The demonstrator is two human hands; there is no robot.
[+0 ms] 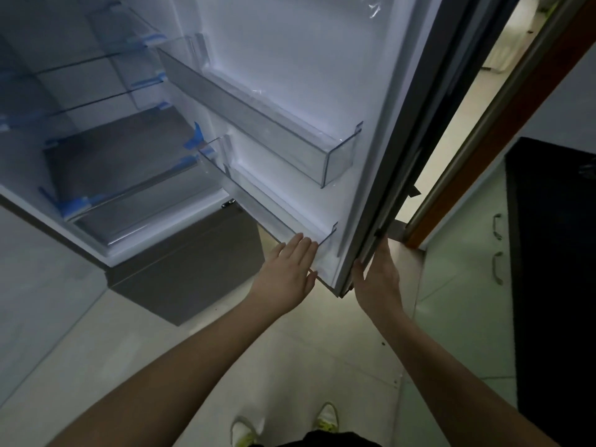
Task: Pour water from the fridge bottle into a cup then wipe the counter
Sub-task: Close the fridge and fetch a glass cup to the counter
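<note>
The fridge door (290, 75) stands swung open in front of me, its white inner side facing left. My left hand (287, 272) lies flat with straight fingers against the lower clear door bin (258, 204). My right hand (377, 275) is at the door's outer edge, thumb on the near side and fingers hidden behind the edge. No bottle or cup is in view. The door bins and the glass shelves (80, 66) show nothing in them.
A dark counter top (554, 253) over pale green cabinets (467, 269) stands at the right. Behind the door is a doorway with a brown frame (503, 124). The lower fridge door (193, 269) is closed. My feet stand on pale floor tiles (290, 366).
</note>
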